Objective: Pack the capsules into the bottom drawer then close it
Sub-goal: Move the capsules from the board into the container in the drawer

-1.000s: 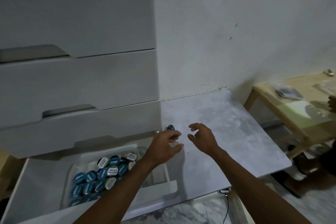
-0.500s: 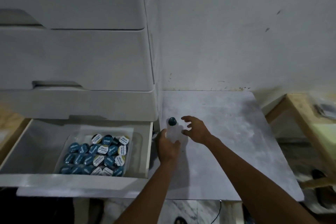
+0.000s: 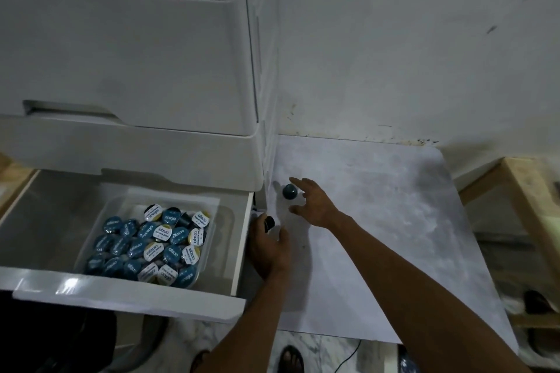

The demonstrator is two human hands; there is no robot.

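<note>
Reaching with fingers spread, the right hand (image 3: 315, 206) nears a small round teal capsule (image 3: 290, 191) on the grey mat (image 3: 378, 221). The left hand (image 3: 268, 247) pinches a dark capsule (image 3: 269, 223). Both look light, rigid and rollable; gripping the sides seems best.

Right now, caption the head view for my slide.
Left hand holds a dark capsule; right hand reaches for a blue capsule beside the open drawer.

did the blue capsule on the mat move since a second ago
Cannot tell for sure. The camera shifted, but the blue capsule sits close to the drawer unit's corner as before, so it looks unmoved. The right hand reaches toward it.
</note>
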